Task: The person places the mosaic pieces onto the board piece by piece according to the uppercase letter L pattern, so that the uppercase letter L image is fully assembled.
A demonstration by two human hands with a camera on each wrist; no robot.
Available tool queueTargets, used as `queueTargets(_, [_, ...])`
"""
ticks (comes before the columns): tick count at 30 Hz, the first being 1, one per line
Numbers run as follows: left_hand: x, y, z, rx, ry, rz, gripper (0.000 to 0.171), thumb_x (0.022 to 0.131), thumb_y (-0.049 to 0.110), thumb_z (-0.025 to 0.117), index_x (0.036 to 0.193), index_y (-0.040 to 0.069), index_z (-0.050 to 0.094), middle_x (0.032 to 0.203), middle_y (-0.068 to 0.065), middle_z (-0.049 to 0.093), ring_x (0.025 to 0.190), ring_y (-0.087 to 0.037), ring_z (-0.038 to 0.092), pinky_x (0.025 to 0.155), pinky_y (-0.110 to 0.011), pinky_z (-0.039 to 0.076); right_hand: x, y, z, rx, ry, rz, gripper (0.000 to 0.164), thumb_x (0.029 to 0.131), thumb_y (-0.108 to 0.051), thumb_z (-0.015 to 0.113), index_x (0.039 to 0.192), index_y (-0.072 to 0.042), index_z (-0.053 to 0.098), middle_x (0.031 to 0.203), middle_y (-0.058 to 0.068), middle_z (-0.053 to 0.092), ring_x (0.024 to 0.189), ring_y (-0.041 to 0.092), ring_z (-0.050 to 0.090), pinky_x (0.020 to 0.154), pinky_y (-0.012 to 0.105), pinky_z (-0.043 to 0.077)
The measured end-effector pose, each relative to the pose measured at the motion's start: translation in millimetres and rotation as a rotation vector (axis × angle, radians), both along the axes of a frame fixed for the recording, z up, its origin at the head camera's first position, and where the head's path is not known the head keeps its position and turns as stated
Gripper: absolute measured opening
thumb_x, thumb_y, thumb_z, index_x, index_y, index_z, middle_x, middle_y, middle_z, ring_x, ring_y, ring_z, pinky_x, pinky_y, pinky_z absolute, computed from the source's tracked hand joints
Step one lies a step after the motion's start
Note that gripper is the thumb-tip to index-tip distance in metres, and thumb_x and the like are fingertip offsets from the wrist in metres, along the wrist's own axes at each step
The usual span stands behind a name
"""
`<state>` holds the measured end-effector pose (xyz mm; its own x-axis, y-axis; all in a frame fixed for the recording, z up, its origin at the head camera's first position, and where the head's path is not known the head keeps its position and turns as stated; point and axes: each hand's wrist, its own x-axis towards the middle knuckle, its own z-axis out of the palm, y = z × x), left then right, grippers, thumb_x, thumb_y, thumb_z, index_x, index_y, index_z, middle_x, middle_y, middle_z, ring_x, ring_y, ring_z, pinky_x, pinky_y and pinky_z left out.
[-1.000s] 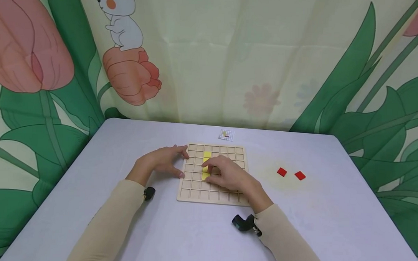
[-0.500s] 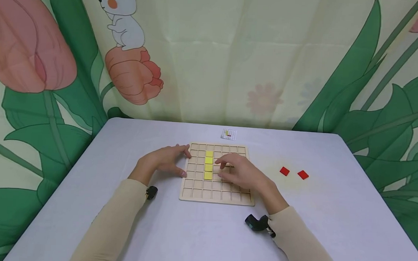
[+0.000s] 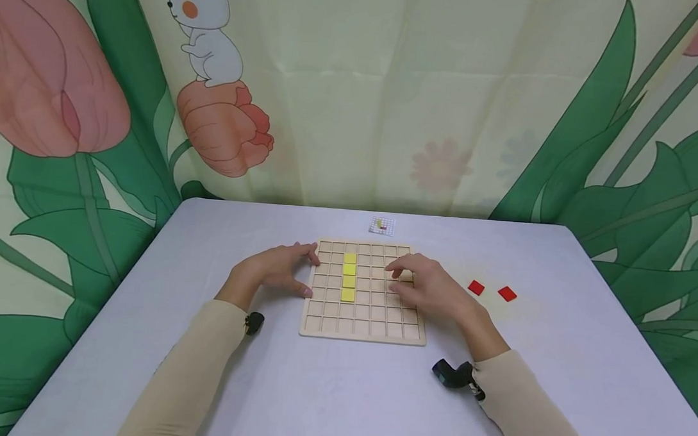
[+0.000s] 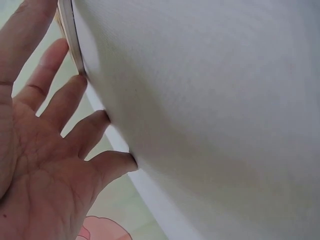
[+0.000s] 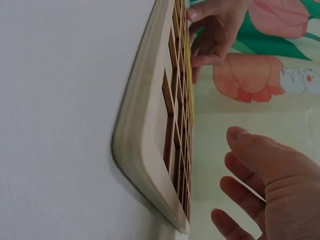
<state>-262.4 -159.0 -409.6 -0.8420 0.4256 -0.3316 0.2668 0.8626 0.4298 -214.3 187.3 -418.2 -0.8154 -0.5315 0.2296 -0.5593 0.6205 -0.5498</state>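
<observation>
Pink tulip print (image 3: 56, 73): at the far left we see it on a pale fabric backdrop (image 3: 341, 115).
White cartoon animal print (image 3: 216, 56): right of the tulip, perched on an orange-pink flower print (image 3: 222, 127).
White tabletop (image 3: 319, 396): spreads in front of the backdrop.
Beige left sleeve (image 3: 182, 366): comes in from the lower left, a small black wrist camera (image 3: 255, 323) beside its cuff.
Left hand (image 3: 275, 265): fingers spread, thumb set well apart; the thumb and fingertips rest against the left edge of a square, pale wooden grid board (image 3: 361, 324), and we see nothing gripped.
Board position: flat on the tabletop, between our two hands.
Four yellow square tiles (image 3: 350, 269): one unbroken line in the board's third column from the left.
Small white card (image 3: 382, 226): just beyond the board's far edge, printed with a grid and tiny coloured marks.
Right hand (image 3: 427, 286): raised over the board's right side, fingers loosely bent, thumb apart from them, holding nothing.
Two red square tiles (image 3: 476, 287): on the tabletop right of that hand, near each other, not touching.
Beige right sleeve (image 3: 530, 404): enters from the lower right, with a black angled camera (image 3: 456, 376) at its cuff.
Green leaf print (image 3: 595, 111): rises on the backdrop's right side.
</observation>
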Motion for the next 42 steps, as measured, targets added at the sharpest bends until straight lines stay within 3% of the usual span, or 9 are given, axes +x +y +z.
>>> queueTargets(10, [-2.0, 1, -1.6, -0.020, 0.012, -0.013, 0.068, 0.073, 0.044, 0.092, 0.132, 0.034, 0.059, 0.171, 0.002, 0.025, 0.158, -0.032, 0.018, 0.126, -0.055, 0.021, -0.1, 27, -0.9, -0.006, 0.093, -0.003, 0.032, 0.090, -0.012, 0.079, 0.121, -0.008, 0.069, 0.103, 0.004, 0.071, 0.103, 0.022, 0.064, 0.097, 0.049, 0.053])
queueTargets(23, [-2.6, 4, 0.7, 0.002, 0.009, -0.003, 0.065, 0.073, 0.043, 0.093, 0.128, 0.035, 0.059, 0.170, 0.005, 0.025, 0.159, -0.031, 0.017, 0.126, -0.056, 0.021, 3.1, 58, -1.6, 0.046, 0.094, -0.069, 0.033, 0.090, -0.009, 0.078, 0.122, -0.009, 0.069, 0.105, 0.003, 0.071, 0.105, 0.026, 0.065, 0.097, 0.052, 0.052])
queueTargets(30, [-2.9, 7, -2.2, -0.016, 0.014, -0.014, 0.065, 0.073, 0.043, 0.093, 0.129, 0.035, 0.060, 0.170, 0.005, 0.027, 0.158, -0.031, 0.019, 0.126, -0.055, 0.022, 5.1, 82, -6.3, 0.057, 0.195, -0.066, 0.032, 0.086, -0.004, 0.080, 0.116, -0.006, 0.071, 0.105, 0.006, 0.072, 0.104, 0.025, 0.064, 0.092, 0.045, 0.051])
queueTargets(34, [-4.2, 10, -2.2, -0.018, 0.019, -0.029, 0.066, 0.074, 0.044, 0.092, 0.131, 0.036, 0.059, 0.170, 0.005, 0.026, 0.158, -0.031, 0.019, 0.125, -0.056, 0.023, 7.9, 95, -10.8, 0.055, 0.242, -0.093, 0.030, 0.085, -0.002, 0.081, 0.113, -0.007, 0.072, 0.107, 0.006, 0.071, 0.104, 0.024, 0.057, 0.079, 0.038, 0.049])
queueTargets(37, [-4.8, 8, -2.0, -0.022, 0.012, -0.033, 0.067, 0.075, 0.044, 0.092, 0.132, 0.035, 0.059, 0.171, 0.005, 0.025, 0.158, -0.032, 0.018, 0.125, -0.057, 0.023, 7.9, 101, -12.8, 0.060, 0.215, -0.115, 0.030, 0.085, -0.004, 0.081, 0.114, -0.009, 0.072, 0.111, 0.006, 0.069, 0.106, 0.025, 0.052, 0.080, 0.038, 0.045])
queueTargets(42, [-3.6, 3, -3.2, -0.023, 0.009, -0.017, 0.067, 0.075, 0.043, 0.092, 0.132, 0.034, 0.059, 0.170, 0.006, 0.025, 0.158, -0.030, 0.018, 0.125, -0.055, 0.023, 5.1, 108, -11.6, 0.086, 0.132, -0.145, 0.032, 0.088, -0.010, 0.079, 0.119, -0.010, 0.070, 0.118, 0.009, 0.065, 0.116, 0.034, 0.049, 0.096, 0.054, 0.038])
